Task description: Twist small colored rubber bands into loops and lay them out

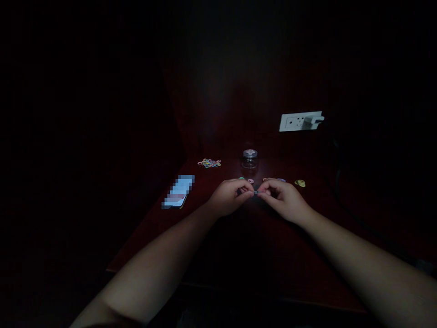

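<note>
My left hand point(234, 196) and my right hand point(282, 198) meet over the dark red table. Both pinch a small grey-blue hair tie point(256, 192) between thumb and fingertips, one hand at each side of it. Just beyond the fingers lies a pink hair tie point(251, 181). Parts of green, orange and purple ones show behind my hands, mostly hidden. A few yellow hair ties point(300, 183) lie together to the right of my right hand. Farther back on the left is a loose pile of mixed-colour hair ties point(210, 163).
A clear jar point(250, 165) with a lid stands behind my hands. A blurred-out phone point(179, 191) lies at the left. On the back wall is a white socket panel point(290, 122) with a plug point(316, 120) in it. A dark cable runs down the right side.
</note>
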`<state>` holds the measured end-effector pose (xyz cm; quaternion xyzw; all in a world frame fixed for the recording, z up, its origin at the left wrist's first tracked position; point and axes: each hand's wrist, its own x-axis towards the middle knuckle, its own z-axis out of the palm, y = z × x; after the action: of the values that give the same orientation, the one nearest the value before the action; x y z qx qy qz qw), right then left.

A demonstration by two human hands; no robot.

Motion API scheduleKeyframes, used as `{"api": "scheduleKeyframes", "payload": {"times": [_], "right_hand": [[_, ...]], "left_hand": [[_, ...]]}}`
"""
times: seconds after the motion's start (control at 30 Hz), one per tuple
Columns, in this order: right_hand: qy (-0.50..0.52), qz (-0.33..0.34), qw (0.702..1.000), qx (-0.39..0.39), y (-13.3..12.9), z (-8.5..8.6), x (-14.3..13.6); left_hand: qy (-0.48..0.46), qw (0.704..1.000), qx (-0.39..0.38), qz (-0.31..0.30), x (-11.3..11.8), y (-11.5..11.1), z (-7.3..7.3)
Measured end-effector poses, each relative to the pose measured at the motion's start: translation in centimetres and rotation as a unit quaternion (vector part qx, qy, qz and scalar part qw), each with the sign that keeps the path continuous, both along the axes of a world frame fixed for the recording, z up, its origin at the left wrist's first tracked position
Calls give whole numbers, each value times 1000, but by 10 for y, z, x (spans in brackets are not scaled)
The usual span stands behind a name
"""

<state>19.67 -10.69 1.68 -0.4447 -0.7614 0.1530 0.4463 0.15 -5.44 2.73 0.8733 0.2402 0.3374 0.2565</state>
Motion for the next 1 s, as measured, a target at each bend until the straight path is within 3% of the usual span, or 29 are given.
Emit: {"api": "scheduleKeyframes", "payload": {"times": [0.57, 0.77, 1.0], "right_hand": [[-22, 17, 999, 20, -3, 2, -2], [-18, 38, 999, -28, -6, 5, -2], [-35, 19, 999, 4, -6, 7, -2]], "left_hand": [[61, 997, 38, 12, -1, -2, 5], [58, 998, 23, 17, -1, -3, 6], [62, 997, 3, 35, 0, -5, 10]]}}
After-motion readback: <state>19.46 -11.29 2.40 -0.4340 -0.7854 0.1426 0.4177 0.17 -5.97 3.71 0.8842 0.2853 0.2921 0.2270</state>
